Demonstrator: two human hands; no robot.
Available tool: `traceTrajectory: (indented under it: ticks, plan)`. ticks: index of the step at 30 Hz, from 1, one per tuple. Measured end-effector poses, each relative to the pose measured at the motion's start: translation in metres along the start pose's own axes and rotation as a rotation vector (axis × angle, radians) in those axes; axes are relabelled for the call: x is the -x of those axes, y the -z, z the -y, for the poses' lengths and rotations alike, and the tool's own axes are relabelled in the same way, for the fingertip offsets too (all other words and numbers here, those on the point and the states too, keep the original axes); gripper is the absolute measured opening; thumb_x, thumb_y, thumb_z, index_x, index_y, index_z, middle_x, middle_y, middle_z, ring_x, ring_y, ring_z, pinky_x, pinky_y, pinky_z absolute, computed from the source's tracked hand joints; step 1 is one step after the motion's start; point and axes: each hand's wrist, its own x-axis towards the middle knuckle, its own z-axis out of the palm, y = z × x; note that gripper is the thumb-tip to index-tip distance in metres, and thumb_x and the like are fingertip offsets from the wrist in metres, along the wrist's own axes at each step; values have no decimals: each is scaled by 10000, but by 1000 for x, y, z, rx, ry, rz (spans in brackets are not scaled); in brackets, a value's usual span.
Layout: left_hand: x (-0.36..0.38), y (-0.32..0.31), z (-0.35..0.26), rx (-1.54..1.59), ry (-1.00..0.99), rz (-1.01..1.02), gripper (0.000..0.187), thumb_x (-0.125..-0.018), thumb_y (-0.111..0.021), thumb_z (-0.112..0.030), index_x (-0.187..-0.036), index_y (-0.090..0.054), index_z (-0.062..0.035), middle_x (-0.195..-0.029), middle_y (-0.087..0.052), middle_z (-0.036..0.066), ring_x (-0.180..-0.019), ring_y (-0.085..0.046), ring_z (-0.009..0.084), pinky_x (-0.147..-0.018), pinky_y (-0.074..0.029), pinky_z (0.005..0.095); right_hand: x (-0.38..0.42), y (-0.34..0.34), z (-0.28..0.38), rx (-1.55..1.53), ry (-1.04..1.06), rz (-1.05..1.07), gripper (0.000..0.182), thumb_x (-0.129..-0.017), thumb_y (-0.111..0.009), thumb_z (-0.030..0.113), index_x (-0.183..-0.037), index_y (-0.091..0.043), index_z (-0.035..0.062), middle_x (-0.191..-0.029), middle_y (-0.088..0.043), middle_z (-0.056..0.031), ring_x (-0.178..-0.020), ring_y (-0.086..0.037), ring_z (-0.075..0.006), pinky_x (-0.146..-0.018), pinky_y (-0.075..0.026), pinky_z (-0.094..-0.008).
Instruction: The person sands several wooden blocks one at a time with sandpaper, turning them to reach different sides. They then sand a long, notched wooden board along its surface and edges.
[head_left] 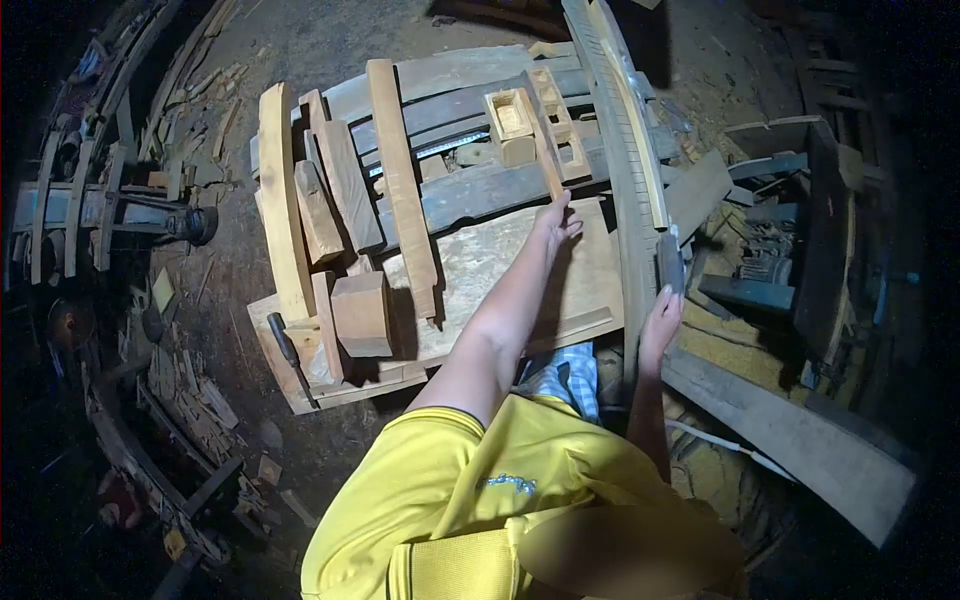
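Note:
My left hand [558,222] reaches across the bench and pinches the near end of a thin wooden strip [543,150]. Beside that strip are a small hollowed wooden box [511,116] and a wooden piece with square openings [571,158]. My right hand [661,322] is closed around the lower end of a dark grey, flat block-like piece [669,262], whose exact kind I cannot make out. It lies against the long upright-running beam [628,180] with a pale marked edge.
Planks [398,170] and a squared wood block [361,313] lie on the bench's left side. A dark-handled chisel [290,352] rests at the front left corner. Right of the beam are machinery [765,262], sawdust and a wide board [790,430]. Scraps cover the floor at left.

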Motion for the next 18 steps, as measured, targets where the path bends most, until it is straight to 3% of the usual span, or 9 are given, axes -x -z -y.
traceTrajectory:
  ticks: [2, 3, 5, 7, 12, 14, 18]
  plan:
    - [-2, 0, 1, 135, 0, -18, 296, -836, -563, -303, -719, -450, -55, -586, -463, 48, -455, -460, 161, -416, -428, 299, 13, 5, 8, -138, -3, -29, 375, -918, -406, 227, -680, -384, -62, -630, -342, -174, -588, -344, -255, -578, -319, -376]
    - [3, 3, -1, 78, -66, 18, 278, -849, -543, -281, -727, -452, -48, -596, -471, 47, -458, -476, 152, -422, -445, 288, 17, 6, 6, -142, -9, -29, 375, -918, -406, 227, -680, -384, -62, -630, -342, -174, -588, -344, -255, -578, -319, -376]
    - [18, 11, -4, 4, -127, 50, 262, -863, -523, -259, -735, -455, -41, -605, -479, 45, -460, -491, 144, -429, -462, 277, 26, 5, 3, -133, -114, 45, 336, -908, -415, 204, -713, -426, -70, -680, -406, -240, -645, -420, -374, -612, -328, -432]
    - [68, 13, -12, -373, -280, -12, 246, -864, -519, -252, -803, -488, -16, -644, -523, 49, -484, -536, 130, -446, -484, 259, 29, 5, 12, -148, -173, 88, 334, -909, -413, 203, -710, -421, -65, -673, -406, -233, -639, -415, -372, -606, -328, -428]
    - [151, 60, -28, -555, -537, -156, 289, -867, -511, -242, -966, -516, 29, -733, -595, 84, -529, -579, 138, -467, -481, 245, 18, -7, 29, -200, -102, 171, 320, -907, -413, 209, -723, -437, -52, -687, -435, -239, -652, -443, -382, -600, -334, -433]
    - [181, 83, -42, -727, -539, -204, 339, -889, -483, -255, -1017, -475, 59, -832, -593, 129, -624, -593, 149, -575, -525, 277, 13, -14, 43, -205, -79, 202, 318, -905, -414, 208, -726, -441, -53, -701, -446, -241, -666, -452, -388, -608, -337, -437]
    - [228, 107, -60, -550, -542, -223, 323, -904, -451, -277, -1009, -476, 28, -831, -596, 114, -658, -587, 133, -600, -498, 246, 8, -32, 84, -293, 55, 278, 306, -894, -430, 203, -736, -454, -57, -730, -465, -245, -695, -465, -410, -631, -344, -450]
